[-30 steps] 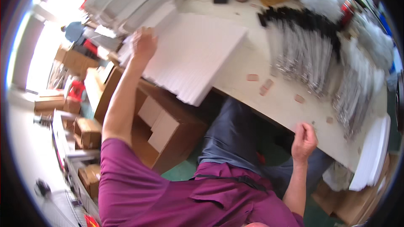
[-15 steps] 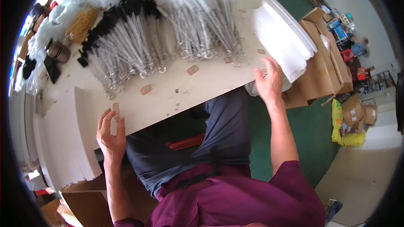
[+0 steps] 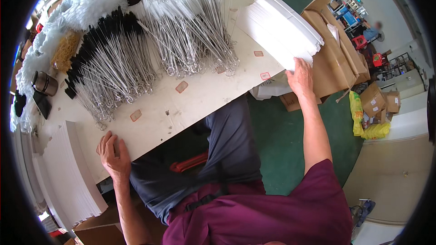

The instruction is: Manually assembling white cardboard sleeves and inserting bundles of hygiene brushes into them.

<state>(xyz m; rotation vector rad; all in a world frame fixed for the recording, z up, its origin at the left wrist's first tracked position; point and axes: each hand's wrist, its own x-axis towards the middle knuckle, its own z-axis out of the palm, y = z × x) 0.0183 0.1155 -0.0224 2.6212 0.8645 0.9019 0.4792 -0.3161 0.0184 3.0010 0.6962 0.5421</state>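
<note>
One view, head cam: R. hand at near end of white card pile, R. end of table, fingertips touching; can't tell if pinching, underside hidden. L. hand at near table edge, fingers loosely spread, nothing visibly held, 2nd white pile just beside. Card prob. light per pc., fairly stiff, easily creased, maybe slippery as a stack; best held by near end, thumb on top, fingers under. Red-edged labels on table, print too sm. to read; black-tipped brushes & white-tipped brushes w/o readable writing.
</note>
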